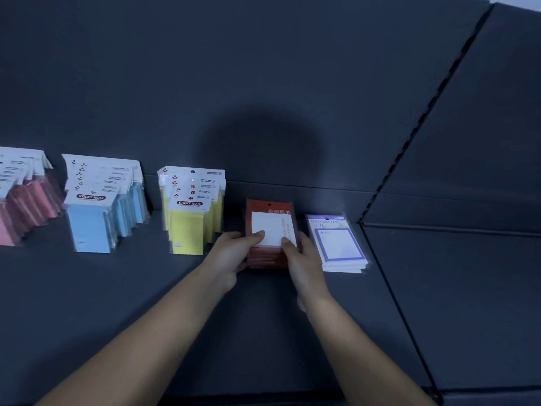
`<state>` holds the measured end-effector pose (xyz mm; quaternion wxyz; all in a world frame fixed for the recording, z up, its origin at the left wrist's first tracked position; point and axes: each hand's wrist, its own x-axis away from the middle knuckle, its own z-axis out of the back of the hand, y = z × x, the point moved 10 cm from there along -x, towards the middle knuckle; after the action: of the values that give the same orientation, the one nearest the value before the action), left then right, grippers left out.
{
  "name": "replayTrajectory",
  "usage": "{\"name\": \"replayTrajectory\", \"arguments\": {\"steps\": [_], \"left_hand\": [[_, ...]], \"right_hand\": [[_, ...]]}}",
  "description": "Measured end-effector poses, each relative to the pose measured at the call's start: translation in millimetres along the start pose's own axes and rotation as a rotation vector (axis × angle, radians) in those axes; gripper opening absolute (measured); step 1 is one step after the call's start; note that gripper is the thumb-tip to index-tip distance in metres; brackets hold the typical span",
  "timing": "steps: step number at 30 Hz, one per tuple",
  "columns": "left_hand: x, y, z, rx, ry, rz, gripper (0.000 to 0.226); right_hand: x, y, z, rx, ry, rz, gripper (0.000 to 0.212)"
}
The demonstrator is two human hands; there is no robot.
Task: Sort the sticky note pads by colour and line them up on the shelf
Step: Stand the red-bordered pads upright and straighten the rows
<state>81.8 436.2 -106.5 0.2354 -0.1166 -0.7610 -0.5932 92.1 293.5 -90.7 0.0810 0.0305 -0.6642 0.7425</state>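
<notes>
Red pads [270, 230]: several packs in one stack on the shelf [257, 332], far end close to the back panel [263, 83]. The top pack shows a red card, a white pad face and a hang hole at the far end. Can't tell if the stack rests on the shelf or is slightly lifted.

Both hands are on it:
- Left hand [231, 253] grips the stack's left edge. The thumb lies over the top face and the other fingers [234, 236] curl round the side.
- Right hand [301, 259] grips the right edge, thumb on top at the white face's near right corner. Its other fingers are mostly hidden behind the stack.

Outward from the red pads:
- Just right: purple pads [339, 244], white with a purple border, a flat stack in clear wrap. They sit close beside the right hand with a narrow gap.
- Just left: yellow pads [190, 221], packs overlapped and staggered, white header cards reading STICKY NOTE. The left hand is near their near right corner.
- Further left: blue pads [93, 224], same headers, same staggered layout.
- Furthest left: pink pads [26, 203], cut off by the frame edge.

All five groups sit in one row along the back of the shelf. Behind the red pads there is a round shadow [260, 148] on the back panel. Right of the purple pads a slotted upright [409, 136] runs diagonally, with another shelf bay [468, 288] past it.
</notes>
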Motion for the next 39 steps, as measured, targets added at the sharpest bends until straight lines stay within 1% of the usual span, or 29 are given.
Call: {"name": "replayTrajectory", "arguments": {"steps": [4, 7, 9, 10, 11, 13, 15, 17, 19, 22, 25, 27, 30, 33, 36, 39], "left_hand": [[-1.8, 0.3, 1.2, 0.003, -0.011, 0.045, 0.032], [-1.7, -0.8, 3.9, -0.027, -0.046, 0.068, 0.030], [3.9, 0.7, 1.4, -0.083, -0.117, 0.035, 0.033], [8.2, 1.8, -0.6, -0.109, -0.156, 0.004, 0.036], [12.6, 2.3, -2.0, -0.116, -0.187, -0.030, 0.040], [21.1, 1.5, -2.5, -0.106, -0.235, -0.102, 0.049], [30.1, 1.0, -3.5, -0.152, -0.276, -0.193, 0.055], [38.7, 0.3, -5.1, -0.212, -0.310, -0.279, 0.060], [47.3, 0.5, -6.6, -0.279, -0.330, -0.366, 0.066], [58.6, 2.2, -7.0, -0.399, -0.323, -0.507, 0.073], [63.5, 4.2, -4.8, -0.455, -0.286, -0.592, 0.076], [67.2, 9.0, -6.3, -0.428, -0.283, -0.622, 0.080], [72.3, 18.7, -9.7, -0.334, -0.301, -0.643, 0.090], [76.0, 22.6, -12.7, -0.228, -0.332, -0.631, 0.094], [82.0, 15.9, -16.0, -0.180, -0.325, -0.626, 0.094], [83.2, 10.4, -12.2, -0.143, -0.312, -0.640, 0.093]], "right_hand": [[5.3, 4.4, -0.4, -0.099, -0.001, -0.044, 0.024], [7.6, 9.7, 0.9, -0.166, -0.019, -0.076, 0.030], [9.8, 12.1, 4.5, -0.192, -0.032, -0.089, 0.041], [10.9, 12.4, 6.2, -0.191, -0.039, -0.091, 0.047], [11.3, 10.8, 6.3, -0.176, -0.060, -0.073, 0.047], [12.0, 3.5, 2.7, -0.112, -0.124, -0.007, 0.038], [13.7, -0.9, -1.3, -0.063, -0.182, 0.034, 0.038], [16.4, -5.5, -1.5, -0.049, -0.208, 0.084, 0.044], [19.8, -8.4, 2.3, -0.049, -0.199, 0.138, 0.055], [27.6, -8.4, 4.7, -0.034, -0.201, 0.200, 0.069], [34.8, -4.4, 2.3, -0.028, -0.256, 0.207, 0.072], [38.8, -6.5, 0.6, -0.033, -0.299, 0.201, 0.068], [42.3, -20.2, -1.1, -0.065, -0.337, 0.228, 0.067], [43.6, -35.1, -3.4, -0.105, -0.291, 0.277, 0.071], [47.5, -36.9, -6.7, -0.105, -0.220, 0.345, 0.078], [49.3, -26.9, -7.6, -0.084, -0.214, 0.349, 0.084]]}}
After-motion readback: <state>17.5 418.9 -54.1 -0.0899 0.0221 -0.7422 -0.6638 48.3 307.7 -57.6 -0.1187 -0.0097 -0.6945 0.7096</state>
